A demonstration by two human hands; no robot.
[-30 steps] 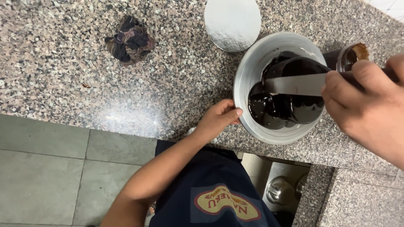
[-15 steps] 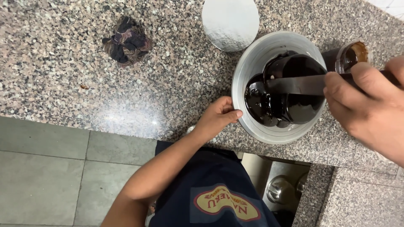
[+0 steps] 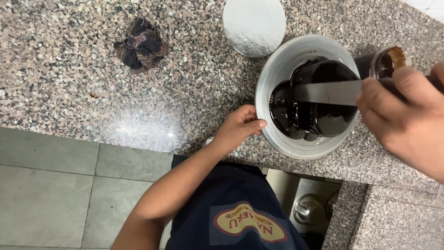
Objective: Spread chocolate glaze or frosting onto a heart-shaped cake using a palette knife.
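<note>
A round glossy dark cake [image 3: 323, 104] sits on a white round turntable [image 3: 277, 78] on the granite counter. My left hand [image 3: 238, 127] rests its fingers against the turntable's near left rim. My right hand [image 3: 402, 115] grips a flat metal spatula [image 3: 326, 91] whose blade lies level across the top of the cake. Dark glaze pools beside the cake on the left.
A silver round cake board [image 3: 254, 25] lies behind the turntable. A crumpled dark cloth [image 3: 140, 45] lies on the counter at the left. A jar of brown paste [image 3: 386, 62] stands at the right. Grey floor tiles [image 3: 60, 185] lie below the counter edge.
The view has shifted slightly. The spatula blade has stayed across the cake top, and my left hand has kept to the turntable's rim.
</note>
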